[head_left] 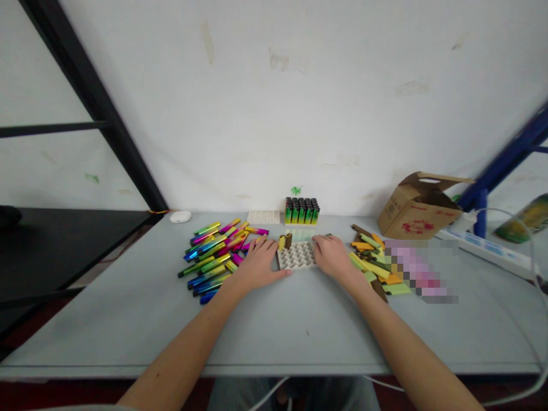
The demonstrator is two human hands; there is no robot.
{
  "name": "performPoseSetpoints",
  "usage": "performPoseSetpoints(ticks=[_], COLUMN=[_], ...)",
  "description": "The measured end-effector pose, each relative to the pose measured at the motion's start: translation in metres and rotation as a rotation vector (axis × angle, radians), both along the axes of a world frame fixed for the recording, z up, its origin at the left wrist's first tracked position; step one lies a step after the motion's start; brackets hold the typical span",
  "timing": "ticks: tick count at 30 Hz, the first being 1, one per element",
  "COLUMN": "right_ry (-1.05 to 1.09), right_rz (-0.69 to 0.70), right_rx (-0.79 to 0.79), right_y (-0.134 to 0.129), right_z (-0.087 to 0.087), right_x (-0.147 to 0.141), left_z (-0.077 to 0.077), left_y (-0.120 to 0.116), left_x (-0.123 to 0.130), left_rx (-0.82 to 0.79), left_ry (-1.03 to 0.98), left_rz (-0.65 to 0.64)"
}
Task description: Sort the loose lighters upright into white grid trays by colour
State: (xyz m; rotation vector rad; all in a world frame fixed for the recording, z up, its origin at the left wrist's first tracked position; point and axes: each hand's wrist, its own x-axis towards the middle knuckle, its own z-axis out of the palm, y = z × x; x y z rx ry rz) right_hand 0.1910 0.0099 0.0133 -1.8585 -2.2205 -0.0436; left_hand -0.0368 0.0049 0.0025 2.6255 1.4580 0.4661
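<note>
A pale tray with rows of holes lies between my hands. A few short yellow and brown lighters stand at its back left corner. My left hand is at the tray's left side, thumb stretched along the front corner and fingers apart from it, beside a pile of shiny multicoloured lighters or sleeves. Curled over the tray's right edge is my right hand; a small dark piece shows at its fingertips, too hidden to name. To its right lies a pile of yellow, green, orange and brown lighters.
Behind the tray stands a block of green-yellow lighters with black tops, beside another pale tray. An open cardboard box, a power strip and a pixelated pink item are at right. A white case sits at left.
</note>
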Motion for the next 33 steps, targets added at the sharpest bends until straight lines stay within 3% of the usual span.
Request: performPoseSetpoints(ticks=[2, 9, 16, 18, 21, 24, 26, 29, 33], right_ry=[0.030, 0.001, 0.040, 0.190, 0.691, 1.298, 1.570, 1.778, 1.902], right_rz=[0.087, 0.111, -0.057, -0.080, -0.050, 0.032, 0.070, 0.090, 0.110], right_rx=[0.013, -0.011, 0.020, 0.087, 0.133, -0.095, -0.282, -0.476, -0.680], right_y=[0.001, 0.010, 0.013, 0.016, 0.022, 0.022, 0.017, 0.009, 0.004], right_z=[0.000, -0.006, -0.013, -0.015, -0.016, -0.009, -0.001, 0.010, 0.016], right_x=[-0.001, 0.014, 0.020, 0.020, 0.017, 0.010, 0.003, -0.004, -0.008], left_z=[0.000, -0.001, -0.001, 0.001, 0.001, 0.001, 0.001, 0.002, 0.002], left_y=[0.000, 0.003, 0.006, 0.005, 0.003, 0.002, 0.002, 0.001, 0.000], left_x=[0.000, -0.001, -0.003, -0.002, -0.002, -0.001, -0.001, -0.001, 0.000], left_rx=[-0.010, -0.024, 0.000, 0.007, 0.019, 0.029, 0.024, 0.017, 0.029], left_ry=[0.003, -0.005, -0.072, -0.076, -0.073, -0.063, -0.054, -0.048, -0.053], left_rz=[0.002, -0.031, -0.022, -0.017, -0.021, -0.031, -0.029, -0.023, -0.024])
